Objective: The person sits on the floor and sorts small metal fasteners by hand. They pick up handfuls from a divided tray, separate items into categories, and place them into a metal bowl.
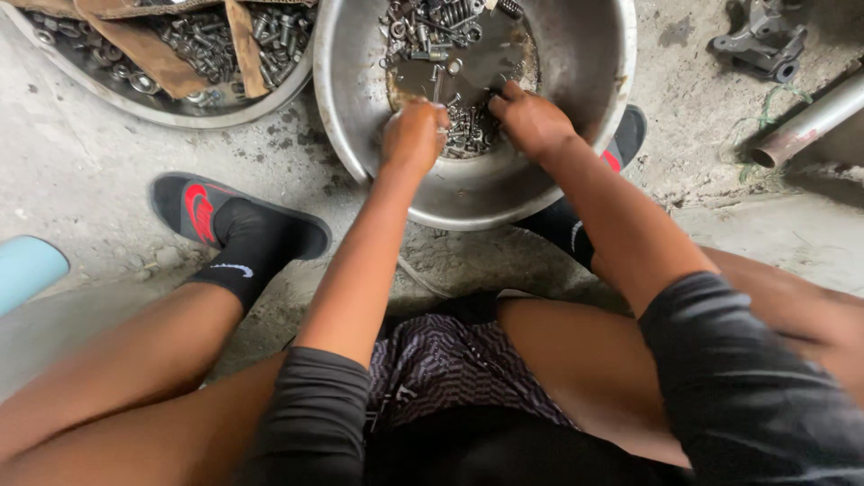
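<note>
A large steel basin [576,135] stands on the concrete floor between my feet. It holds dark oily liquid and a pile of bolts and nuts [441,40]. My left hand [412,135] is down in the basin with its fingers curled over a heap of small fasteners. My right hand [531,121] is beside it, fingers bent into the same heap. What each hand grips is hidden by the fingers.
A second round pan [180,103] with bolts and cardboard strips [144,45] sits at the upper left. A metal pipe [810,121] and a cast metal part [760,38] lie at the upper right. A pale blue object [27,270] is at the left edge.
</note>
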A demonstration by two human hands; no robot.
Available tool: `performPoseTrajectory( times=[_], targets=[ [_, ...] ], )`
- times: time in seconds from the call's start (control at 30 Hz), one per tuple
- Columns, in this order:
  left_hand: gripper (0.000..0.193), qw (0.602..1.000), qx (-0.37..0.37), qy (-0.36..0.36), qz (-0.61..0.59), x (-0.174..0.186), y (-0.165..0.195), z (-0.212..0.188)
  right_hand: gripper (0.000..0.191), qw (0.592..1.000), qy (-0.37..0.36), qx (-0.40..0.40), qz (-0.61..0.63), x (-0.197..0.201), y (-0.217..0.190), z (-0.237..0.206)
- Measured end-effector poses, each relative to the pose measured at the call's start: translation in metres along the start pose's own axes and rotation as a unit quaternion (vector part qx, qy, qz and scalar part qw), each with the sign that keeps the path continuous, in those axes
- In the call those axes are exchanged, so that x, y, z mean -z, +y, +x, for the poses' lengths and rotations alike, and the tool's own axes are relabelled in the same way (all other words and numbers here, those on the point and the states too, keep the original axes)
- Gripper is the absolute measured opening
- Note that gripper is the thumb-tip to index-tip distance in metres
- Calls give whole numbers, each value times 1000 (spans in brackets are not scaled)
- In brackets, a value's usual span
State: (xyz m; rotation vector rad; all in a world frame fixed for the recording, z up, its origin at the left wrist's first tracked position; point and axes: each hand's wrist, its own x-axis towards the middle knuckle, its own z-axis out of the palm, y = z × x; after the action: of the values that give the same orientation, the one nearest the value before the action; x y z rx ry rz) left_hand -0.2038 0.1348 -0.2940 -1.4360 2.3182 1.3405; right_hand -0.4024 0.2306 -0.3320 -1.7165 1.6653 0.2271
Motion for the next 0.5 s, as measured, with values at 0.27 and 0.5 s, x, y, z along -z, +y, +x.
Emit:
performPoseTrajectory(
  times=[0.27, 0.5],
  targets=[
    [15, 999, -18, -30, 13, -11, 6, 1, 31, 992, 26, -51, 112, -24, -15, -27],
    [15, 995, -83, 46, 45, -6, 4, 4, 28, 990, 36, -76, 115, -21, -12, -19]
  ],
)
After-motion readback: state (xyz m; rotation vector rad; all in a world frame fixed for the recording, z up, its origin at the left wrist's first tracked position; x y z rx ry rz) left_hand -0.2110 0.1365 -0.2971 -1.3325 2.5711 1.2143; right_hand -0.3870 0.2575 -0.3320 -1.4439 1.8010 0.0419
